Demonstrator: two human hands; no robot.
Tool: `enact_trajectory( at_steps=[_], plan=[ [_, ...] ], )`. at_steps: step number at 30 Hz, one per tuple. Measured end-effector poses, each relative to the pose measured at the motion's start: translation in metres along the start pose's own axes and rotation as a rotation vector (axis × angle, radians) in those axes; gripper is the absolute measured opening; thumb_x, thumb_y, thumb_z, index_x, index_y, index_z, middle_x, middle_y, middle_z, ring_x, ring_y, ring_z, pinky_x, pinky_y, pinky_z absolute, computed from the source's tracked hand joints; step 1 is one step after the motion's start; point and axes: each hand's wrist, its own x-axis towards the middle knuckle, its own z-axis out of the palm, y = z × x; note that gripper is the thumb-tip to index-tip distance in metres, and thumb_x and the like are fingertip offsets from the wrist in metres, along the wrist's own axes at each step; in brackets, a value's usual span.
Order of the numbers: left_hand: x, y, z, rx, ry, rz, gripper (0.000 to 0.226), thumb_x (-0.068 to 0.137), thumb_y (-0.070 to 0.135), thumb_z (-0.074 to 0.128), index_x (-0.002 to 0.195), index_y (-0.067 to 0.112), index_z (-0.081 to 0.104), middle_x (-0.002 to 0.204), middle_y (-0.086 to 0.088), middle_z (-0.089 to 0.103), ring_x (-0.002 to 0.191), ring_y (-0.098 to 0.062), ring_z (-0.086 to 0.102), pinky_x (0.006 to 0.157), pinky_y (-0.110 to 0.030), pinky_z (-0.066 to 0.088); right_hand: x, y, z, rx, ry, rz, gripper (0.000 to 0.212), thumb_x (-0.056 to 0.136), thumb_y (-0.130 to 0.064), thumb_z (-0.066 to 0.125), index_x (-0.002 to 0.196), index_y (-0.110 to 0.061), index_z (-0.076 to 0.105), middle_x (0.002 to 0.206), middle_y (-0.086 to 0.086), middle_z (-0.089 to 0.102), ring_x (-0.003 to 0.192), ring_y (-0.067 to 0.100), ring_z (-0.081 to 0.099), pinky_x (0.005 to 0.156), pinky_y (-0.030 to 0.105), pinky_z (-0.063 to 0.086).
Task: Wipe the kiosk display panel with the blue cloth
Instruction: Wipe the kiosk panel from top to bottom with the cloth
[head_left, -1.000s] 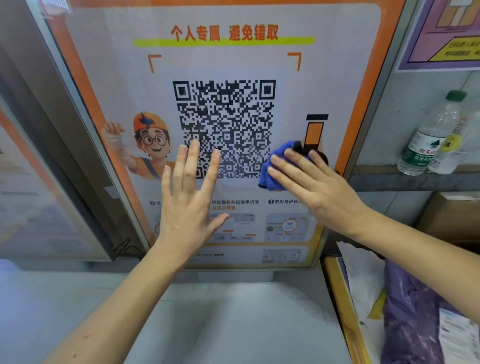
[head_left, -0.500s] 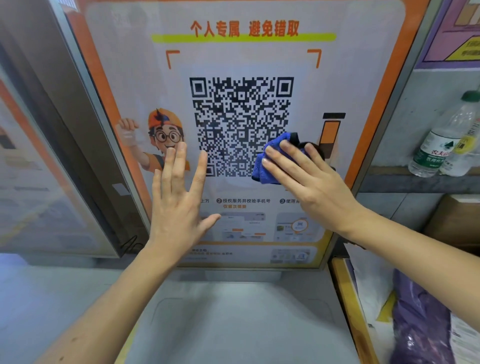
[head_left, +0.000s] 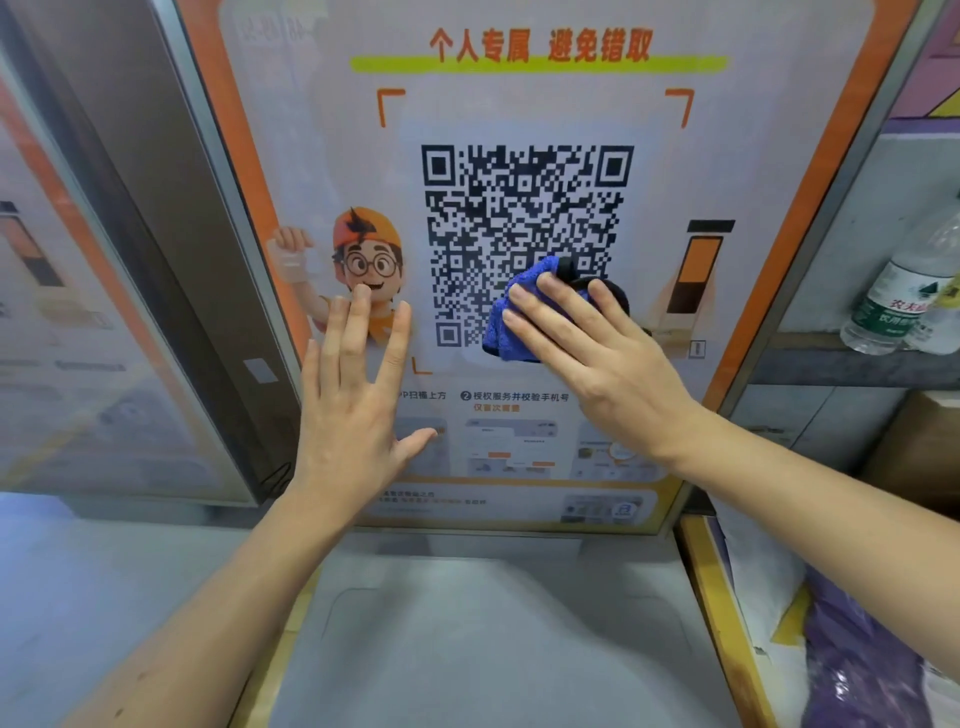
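Observation:
The kiosk display panel (head_left: 519, 98) stands upright in front of me, orange-framed, showing a black QR code and a cartoon figure in an orange cap. The blue cloth (head_left: 511, 322), bunched with a dark edge, lies against the lower right part of the QR code. My right hand (head_left: 597, 358) presses flat on the cloth with its fingers spread over it. My left hand (head_left: 353, 410) rests flat and open on the panel's lower left, fingertips near the cartoon figure, holding nothing.
A grey ledge (head_left: 467, 623) runs below the panel. A second glazed panel (head_left: 93, 322) angles away on the left. On the right, water bottles (head_left: 904, 291) stand on a shelf, above a purple bag (head_left: 872, 665) and white paper.
My right hand has slid the cloth leftward from the panel's right edge onto the QR code. My left hand has kept its place on the panel while the view shifted.

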Motion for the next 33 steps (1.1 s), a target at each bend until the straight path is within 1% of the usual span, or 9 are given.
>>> enact_trajectory(
  at_steps=[2, 7, 12, 15, 20, 22, 28, 30, 33],
  plan=[
    [-0.001, -0.003, 0.0, -0.012, -0.006, 0.0, 0.131, 0.064, 0.054, 0.086, 0.159, 0.018, 0.003, 0.164, -0.02, -0.006, 0.152, -0.036, -0.006, 0.116, -0.063, 0.022, -0.003, -0.009, 0.005, 0.005, -0.013, 0.005, 0.051, 0.106, 0.001, 0.016, 0.155, -0.007, 0.03, 0.162, 0.01, 0.027, 0.15, 0.029, 0.021, 0.123, 0.048, 0.016],
    [-0.003, -0.01, 0.0, -0.016, -0.007, 0.015, 0.128, 0.066, 0.052, 0.085, 0.159, 0.018, 0.004, 0.164, -0.02, -0.004, 0.152, -0.037, -0.004, 0.117, -0.06, 0.025, -0.029, -0.033, 0.017, -0.051, -0.248, -0.333, 0.057, 0.099, -0.005, 0.032, 0.156, -0.007, 0.025, 0.162, 0.009, 0.025, 0.149, 0.026, 0.024, 0.121, 0.044, 0.02],
    [-0.004, -0.018, -0.001, -0.009, -0.001, -0.022, 0.129, 0.065, 0.052, 0.086, 0.159, 0.016, 0.006, 0.164, -0.019, -0.007, 0.152, -0.036, -0.006, 0.117, -0.058, 0.02, 0.003, -0.028, 0.014, -0.043, -0.077, -0.11, 0.053, 0.105, 0.0, 0.024, 0.157, -0.008, 0.024, 0.164, 0.008, 0.022, 0.152, 0.027, 0.017, 0.123, 0.046, 0.014],
    [-0.004, -0.022, 0.0, -0.009, -0.017, -0.017, 0.129, 0.065, 0.052, 0.086, 0.159, 0.017, 0.005, 0.164, -0.019, -0.008, 0.152, -0.035, -0.008, 0.117, -0.057, 0.018, 0.016, -0.034, 0.016, -0.002, -0.008, -0.001, 0.053, 0.105, 0.001, 0.03, 0.157, -0.008, 0.025, 0.163, 0.009, 0.024, 0.152, 0.027, 0.016, 0.124, 0.047, 0.013],
    [-0.006, -0.031, 0.0, -0.004, 0.003, 0.026, 0.125, 0.067, 0.051, 0.085, 0.159, 0.015, 0.008, 0.164, -0.021, -0.003, 0.152, -0.036, -0.004, 0.117, -0.054, 0.02, 0.0, -0.054, 0.028, -0.045, -0.222, -0.308, 0.057, 0.102, -0.006, 0.032, 0.157, -0.006, 0.018, 0.165, 0.009, 0.017, 0.151, 0.027, 0.016, 0.123, 0.045, 0.015],
    [-0.008, -0.038, 0.0, -0.002, 0.018, 0.013, 0.125, 0.067, 0.05, 0.085, 0.159, 0.015, 0.008, 0.163, -0.022, -0.002, 0.152, -0.038, -0.002, 0.118, -0.055, 0.019, 0.007, -0.056, 0.027, -0.068, -0.2, -0.292, 0.059, 0.101, -0.007, 0.032, 0.158, -0.006, 0.018, 0.165, 0.008, 0.017, 0.152, 0.026, 0.016, 0.123, 0.045, 0.014],
    [-0.013, -0.058, 0.001, 0.015, 0.018, -0.005, 0.127, 0.065, 0.051, 0.086, 0.159, 0.014, 0.008, 0.164, -0.018, -0.006, 0.152, -0.035, -0.004, 0.121, -0.055, 0.016, 0.046, -0.066, 0.032, -0.005, 0.05, -0.012, 0.049, 0.107, -0.003, 0.027, 0.156, -0.006, 0.026, 0.163, 0.008, 0.026, 0.151, 0.027, 0.019, 0.123, 0.046, 0.015],
    [-0.014, -0.063, 0.002, 0.024, 0.015, -0.02, 0.13, 0.064, 0.051, 0.086, 0.159, 0.016, 0.005, 0.164, -0.018, -0.006, 0.152, -0.034, -0.005, 0.121, -0.056, 0.016, 0.041, -0.077, 0.038, -0.022, 0.01, -0.069, 0.051, 0.105, -0.003, 0.03, 0.156, -0.006, 0.026, 0.163, 0.009, 0.025, 0.151, 0.028, 0.021, 0.123, 0.046, 0.016],
    [-0.017, -0.07, 0.004, 0.056, 0.011, -0.008, 0.128, 0.065, 0.05, 0.086, 0.159, 0.016, 0.007, 0.164, -0.017, -0.006, 0.153, -0.034, -0.005, 0.12, -0.057, 0.018, 0.029, -0.09, 0.044, -0.067, -0.139, -0.304, 0.059, 0.099, -0.011, 0.045, 0.155, -0.006, 0.027, 0.162, 0.008, 0.026, 0.15, 0.026, 0.025, 0.122, 0.044, 0.018]
  ],
)
